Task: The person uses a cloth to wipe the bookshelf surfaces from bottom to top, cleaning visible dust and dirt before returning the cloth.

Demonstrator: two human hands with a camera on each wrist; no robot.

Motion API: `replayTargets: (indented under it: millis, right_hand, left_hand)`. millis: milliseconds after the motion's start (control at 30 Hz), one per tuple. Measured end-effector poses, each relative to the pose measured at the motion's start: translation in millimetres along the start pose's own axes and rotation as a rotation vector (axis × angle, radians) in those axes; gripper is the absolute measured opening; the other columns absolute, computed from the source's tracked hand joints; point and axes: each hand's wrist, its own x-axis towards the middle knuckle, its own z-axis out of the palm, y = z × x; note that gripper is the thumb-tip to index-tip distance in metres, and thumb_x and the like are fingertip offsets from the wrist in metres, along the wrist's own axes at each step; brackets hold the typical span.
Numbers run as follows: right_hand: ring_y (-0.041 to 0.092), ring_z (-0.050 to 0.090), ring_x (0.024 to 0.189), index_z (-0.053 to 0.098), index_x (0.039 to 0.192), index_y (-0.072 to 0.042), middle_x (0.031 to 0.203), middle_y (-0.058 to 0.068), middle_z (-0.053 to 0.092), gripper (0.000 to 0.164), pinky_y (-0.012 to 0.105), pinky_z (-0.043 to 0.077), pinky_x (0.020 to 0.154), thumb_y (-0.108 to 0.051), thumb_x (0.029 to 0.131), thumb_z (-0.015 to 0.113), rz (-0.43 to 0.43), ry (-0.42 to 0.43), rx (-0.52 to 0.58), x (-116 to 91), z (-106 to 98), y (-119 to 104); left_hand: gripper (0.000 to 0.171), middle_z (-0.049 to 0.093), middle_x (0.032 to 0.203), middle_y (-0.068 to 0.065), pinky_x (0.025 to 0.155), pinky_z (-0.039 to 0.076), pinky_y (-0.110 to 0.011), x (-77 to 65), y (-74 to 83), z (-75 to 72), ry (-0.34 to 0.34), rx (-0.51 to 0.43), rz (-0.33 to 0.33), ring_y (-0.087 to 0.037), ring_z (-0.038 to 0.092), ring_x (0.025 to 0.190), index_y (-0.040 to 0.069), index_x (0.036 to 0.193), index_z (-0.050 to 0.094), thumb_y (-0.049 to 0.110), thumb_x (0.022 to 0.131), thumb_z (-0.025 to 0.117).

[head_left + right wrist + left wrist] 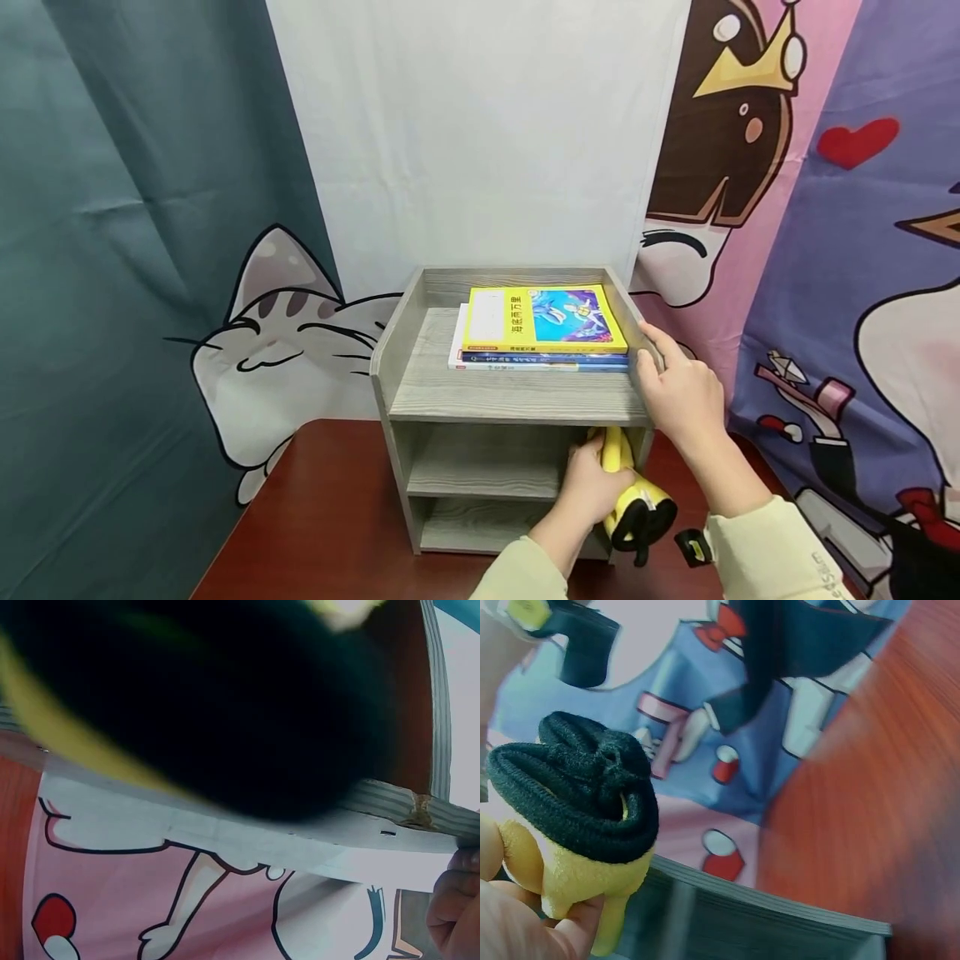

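Observation:
My left hand [592, 483] grips a yellow plush toy [636, 492] with black fuzzy parts, just in front of the right side of a small grey wood-grain shelf [517, 406]. In the left wrist view, the fingers curl round the yellow part of the toy [592, 881], its black end facing the camera. Higher up, my right hand [686, 396] holds the shelf's right side panel near the top, the thumb on the inner side. A dark, blurred shape edged in yellow covers much of the right wrist view, where curled fingers [454, 900] show at the panel's edge.
A stack of books, topped by a yellow book [543, 321], lies on the shelf's upper deck. Beneath are two lower compartments. The shelf stands on a reddish-brown table [322, 508]. Cartoon-printed cloth [480, 125] hangs behind and to the right.

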Motion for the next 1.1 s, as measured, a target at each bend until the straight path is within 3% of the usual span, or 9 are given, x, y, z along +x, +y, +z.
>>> replayTargets:
  millis: [167,300,500,633,767,1033,1100]
  right_hand:
    - [0.025,0.043,0.045,0.057,0.126,-0.011,0.051,0.011,0.048,0.037,0.038,0.034,0.043,-0.023,0.092,0.047,0.007,-0.013,-0.004,-2,0,-2]
    - [0.026,0.045,0.046,0.056,0.126,-0.011,0.052,0.011,0.049,0.037,0.039,0.036,0.043,-0.024,0.093,0.046,0.008,-0.031,-0.013,-3,2,-1]
    - [0.028,0.047,0.047,0.056,0.126,-0.010,0.051,0.012,0.048,0.037,0.040,0.036,0.045,-0.023,0.093,0.046,0.003,-0.034,-0.019,-4,3,1]
    - [0.031,0.049,0.049,0.056,0.126,-0.010,0.053,0.014,0.050,0.036,0.043,0.037,0.046,-0.022,0.093,0.046,-0.001,-0.028,-0.014,-6,3,1]
    - [0.029,0.048,0.047,0.056,0.126,-0.011,0.051,0.012,0.049,0.036,0.040,0.035,0.045,-0.022,0.093,0.046,0.009,-0.026,-0.015,-8,2,1]
    - [0.019,0.037,0.041,0.056,0.127,-0.012,0.045,0.004,0.042,0.037,0.033,0.030,0.043,-0.023,0.093,0.045,0.012,-0.015,-0.012,-6,1,0]
    - [0.020,0.037,0.041,0.056,0.127,-0.012,0.045,0.004,0.041,0.037,0.033,0.030,0.043,-0.023,0.093,0.045,0.015,-0.014,-0.013,-5,2,0]
  left_hand:
    - [0.044,0.057,0.095,-0.001,0.056,0.046,-0.026,1.2,18.1,-5.9,-0.024,-0.107,0.016,-0.011,0.052,0.068,0.004,0.113,0.060,0.000,0.070,0.067]
    - [0.038,0.056,0.094,0.002,0.058,0.046,-0.028,1.6,23.0,-8.6,-0.034,-0.238,0.012,-0.012,0.054,0.070,0.011,0.105,0.061,-0.004,0.070,0.065]
    - [0.032,0.060,0.097,-0.007,0.068,0.051,-0.029,1.5,17.8,-9.1,-0.051,-0.553,-0.021,-0.017,0.060,0.079,0.002,0.106,0.061,-0.002,0.074,0.065]
    - [0.031,0.060,0.097,-0.011,0.071,0.051,-0.029,-2.0,14.4,-10.1,-0.065,-0.666,-0.067,-0.019,0.062,0.081,-0.002,0.108,0.059,0.002,0.078,0.065]
    - [0.025,0.062,0.091,-0.008,0.068,0.052,-0.029,-4.9,14.7,-9.7,-0.097,-0.574,-0.061,-0.019,0.062,0.078,0.001,0.103,0.063,0.002,0.078,0.065]
    - [0.011,0.057,0.071,0.006,0.050,0.045,-0.022,-1.7,24.8,-10.6,-0.091,-0.110,0.092,-0.006,0.052,0.055,0.010,0.083,0.066,0.006,0.073,0.068]
    - [0.011,0.056,0.070,0.008,0.048,0.044,-0.022,0.8,25.8,-11.8,-0.093,-0.041,0.106,-0.004,0.051,0.054,0.010,0.083,0.066,0.007,0.073,0.068]
